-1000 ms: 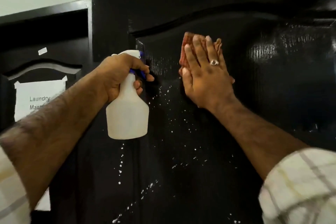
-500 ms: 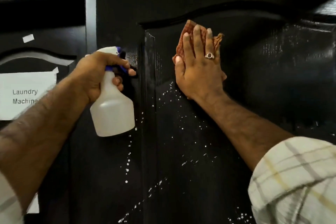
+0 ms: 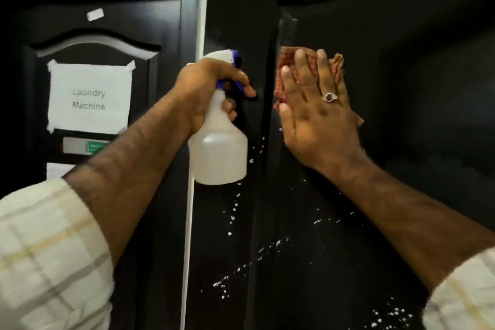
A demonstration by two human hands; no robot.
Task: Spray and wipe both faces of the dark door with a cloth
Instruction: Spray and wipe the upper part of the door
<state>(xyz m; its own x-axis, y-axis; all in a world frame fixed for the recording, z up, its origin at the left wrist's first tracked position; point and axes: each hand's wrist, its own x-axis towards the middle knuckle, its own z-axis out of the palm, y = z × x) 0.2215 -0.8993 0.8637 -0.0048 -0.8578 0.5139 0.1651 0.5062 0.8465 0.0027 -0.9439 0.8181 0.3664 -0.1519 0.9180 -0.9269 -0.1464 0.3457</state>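
Note:
The dark door (image 3: 401, 88) fills the right two thirds of the view, with white spray droplets (image 3: 235, 209) running down its lower half. My right hand (image 3: 318, 115) lies flat with straight fingers and presses an orange-red cloth (image 3: 338, 64) against the recessed panel, near the panel's left edge. My left hand (image 3: 206, 91) grips the neck of a white spray bottle (image 3: 218, 153) with a blue trigger, held upright just left of the cloth; the forefinger lies over the trigger and the nozzle faces the door.
A second dark door (image 3: 88, 43) at the left carries a taped paper sign (image 3: 88, 99) reading "Laundry Machine", a small white label and a green-marked plate. A pale vertical strip (image 3: 199, 8) shows between the two doors.
My right hand has slid the cloth down the panel from just under the arched moulding. The view has shifted right and closer. The bottle stays in my left hand beside the cloth.

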